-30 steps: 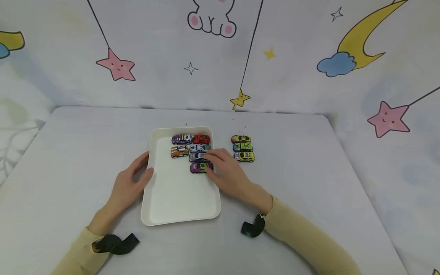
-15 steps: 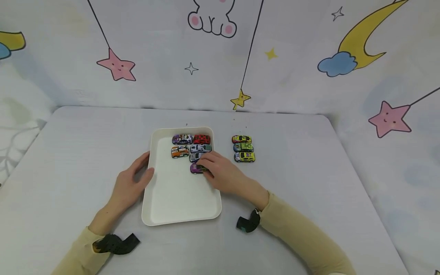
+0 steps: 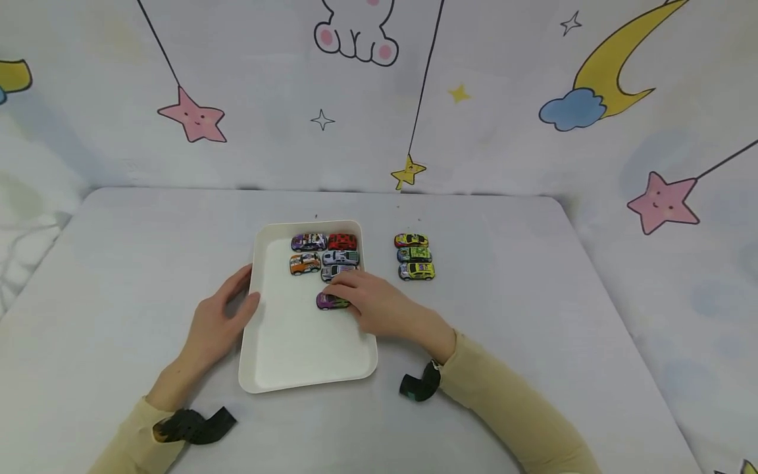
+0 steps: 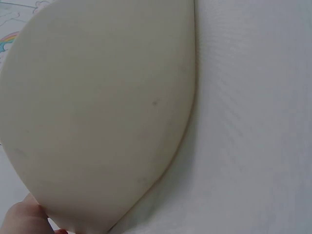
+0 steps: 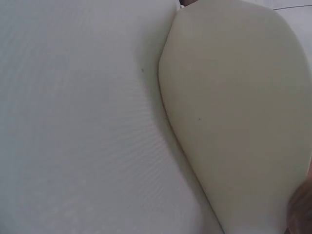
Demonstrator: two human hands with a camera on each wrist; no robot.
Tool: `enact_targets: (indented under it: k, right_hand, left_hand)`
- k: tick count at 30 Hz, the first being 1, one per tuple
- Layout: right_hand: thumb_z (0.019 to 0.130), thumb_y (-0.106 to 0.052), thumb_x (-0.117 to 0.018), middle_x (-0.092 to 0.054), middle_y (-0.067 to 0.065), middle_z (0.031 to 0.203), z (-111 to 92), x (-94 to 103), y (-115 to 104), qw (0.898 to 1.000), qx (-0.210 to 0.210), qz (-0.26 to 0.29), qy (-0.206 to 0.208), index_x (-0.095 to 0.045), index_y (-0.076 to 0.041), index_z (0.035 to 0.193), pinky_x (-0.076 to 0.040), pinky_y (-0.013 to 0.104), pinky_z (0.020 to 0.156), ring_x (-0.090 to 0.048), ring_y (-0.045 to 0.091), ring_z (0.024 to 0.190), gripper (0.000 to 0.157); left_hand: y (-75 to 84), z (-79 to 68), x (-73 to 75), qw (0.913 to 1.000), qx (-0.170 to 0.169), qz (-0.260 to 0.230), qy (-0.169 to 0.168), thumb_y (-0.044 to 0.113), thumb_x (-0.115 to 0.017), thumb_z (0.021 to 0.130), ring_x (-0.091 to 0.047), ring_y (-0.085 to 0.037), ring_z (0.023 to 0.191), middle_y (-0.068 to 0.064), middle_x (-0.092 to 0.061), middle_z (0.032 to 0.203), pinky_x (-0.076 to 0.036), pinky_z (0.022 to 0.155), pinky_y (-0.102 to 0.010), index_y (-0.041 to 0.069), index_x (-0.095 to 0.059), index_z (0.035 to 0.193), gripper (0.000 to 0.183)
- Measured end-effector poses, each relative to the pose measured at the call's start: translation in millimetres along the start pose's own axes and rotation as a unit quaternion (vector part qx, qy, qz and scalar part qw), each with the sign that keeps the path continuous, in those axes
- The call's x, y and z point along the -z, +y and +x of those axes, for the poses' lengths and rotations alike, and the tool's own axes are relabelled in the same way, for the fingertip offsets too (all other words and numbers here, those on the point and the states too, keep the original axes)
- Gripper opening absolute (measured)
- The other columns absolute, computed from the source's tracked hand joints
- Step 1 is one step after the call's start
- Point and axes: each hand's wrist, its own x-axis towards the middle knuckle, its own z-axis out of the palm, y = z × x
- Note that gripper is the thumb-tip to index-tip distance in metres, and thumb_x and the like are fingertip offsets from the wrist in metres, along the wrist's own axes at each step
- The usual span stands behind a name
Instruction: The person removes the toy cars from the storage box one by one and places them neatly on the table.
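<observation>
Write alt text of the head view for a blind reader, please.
A right hand grips a purple-green toy car in a white tray with five other cars. The left hand touches the tray's left side. Three yellowish cars stand outside.

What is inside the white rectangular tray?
A purple-white toy car, a red one, an orange one, two silver ones and a purple-green one. The right hand partly covers the nearest two, hiding anything beneath.

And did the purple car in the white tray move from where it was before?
Yes. Judged against the white tray, the purple car has come toward the person and slightly left, opening a gap from the nearest silver car.
</observation>
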Motion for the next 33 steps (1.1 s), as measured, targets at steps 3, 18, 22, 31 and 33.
enact_targets:
  k: [3,18,22,31,33]
  right_hand:
    - [0.093,0.003,-0.061,-0.06,0.001,0.132,-1,-0.9,0,1.0,-0.004,0.013,-0.003,-0.063,-0.014,0.131,-0.039,0.033,0.111,-0.052,0.019,0.128,0.042]
    - [0.096,0.003,-0.06,-0.061,0.005,0.132,-6,-4.7,0,0.998,0.028,0.04,0.038,-0.062,-0.011,0.133,-0.036,0.035,0.114,-0.053,0.022,0.128,0.039]
    - [0.095,0.007,-0.057,-0.061,0.007,0.133,-9,-9.2,2,0.992,0.062,0.044,0.101,-0.061,-0.007,0.134,-0.035,0.038,0.115,-0.052,0.024,0.13,0.041]
    - [0.093,0.009,-0.06,-0.062,0.015,0.127,-16,-28.9,13,0.934,0.114,0.059,0.332,-0.062,0.002,0.129,-0.048,0.032,0.102,-0.059,0.026,0.118,0.037]
    - [0.094,0.009,-0.058,-0.062,0.015,0.127,-17,-30.3,15,0.924,0.111,0.055,0.362,-0.062,0.002,0.129,-0.049,0.034,0.1,-0.059,0.027,0.117,0.035]
  left_hand:
    - [0.6,0.3,-0.5,1.0,-0.003,0.001,0.005,0.029,-0.058,0.102,-0.05,-0.02,0.136,-0.014,-0.057,0.144,-0.028,0.103,-0.01,0.017,-0.043,0.152,0.054]
    - [-1.2,0.1,0.2,0.9999,-0.012,-0.006,0.008,0.027,-0.059,0.101,-0.043,0.007,0.131,-0.014,-0.056,0.144,-0.027,0.101,-0.008,0.018,-0.043,0.152,0.054]
    - [-2.3,0.8,0.9,0.9998,-0.016,-0.007,0.011,0.026,-0.059,0.101,-0.043,0.008,0.13,-0.014,-0.057,0.144,-0.027,0.101,-0.007,0.017,-0.044,0.152,0.054]
    - [-3.8,0.5,-0.2,0.9999,-0.011,-0.008,0.01,0.027,-0.06,0.101,-0.045,0.0,0.133,-0.013,-0.057,0.144,-0.027,0.102,-0.009,0.019,-0.043,0.152,0.054]
    - [-3.4,0.6,-0.9,0.9999,-0.008,-0.009,0.007,0.027,-0.059,0.101,-0.048,-0.008,0.134,-0.012,-0.057,0.144,-0.028,0.103,-0.01,0.02,-0.043,0.152,0.054]
